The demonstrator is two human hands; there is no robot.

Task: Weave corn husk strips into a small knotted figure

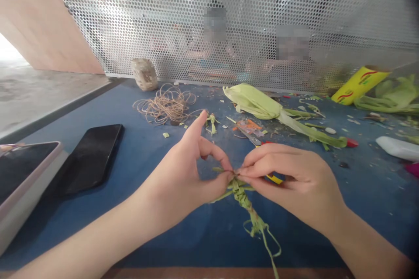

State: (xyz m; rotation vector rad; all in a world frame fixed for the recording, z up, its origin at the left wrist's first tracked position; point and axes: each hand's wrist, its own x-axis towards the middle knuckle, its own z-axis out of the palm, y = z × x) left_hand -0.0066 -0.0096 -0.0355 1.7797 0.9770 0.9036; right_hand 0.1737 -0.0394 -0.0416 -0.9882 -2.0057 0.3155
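Note:
A braided strip of green corn husk (242, 200) hangs between my hands, its loose strands trailing toward the table's near edge. My left hand (193, 170) pinches its upper end between thumb and a finger, with another finger raised. My right hand (288, 178) pinches the same end from the other side, fingertips almost touching the left ones. Whatever fine strand lies between the fingertips is too small to make out. Scissors (250, 135) lie just beyond my right hand, which partly covers their red and yellow handles. A small knotted husk piece (212, 124) sits past my left hand.
Tangled brown twine (168, 104) and a jar (144, 74) stand at the back left of the blue table (137, 239). A black phone (90, 159) lies left. A pale green husk (258, 102), scraps and a yellow cardboard tube (360, 85) occupy the right. Perforated metal (131, 8) screens people behind.

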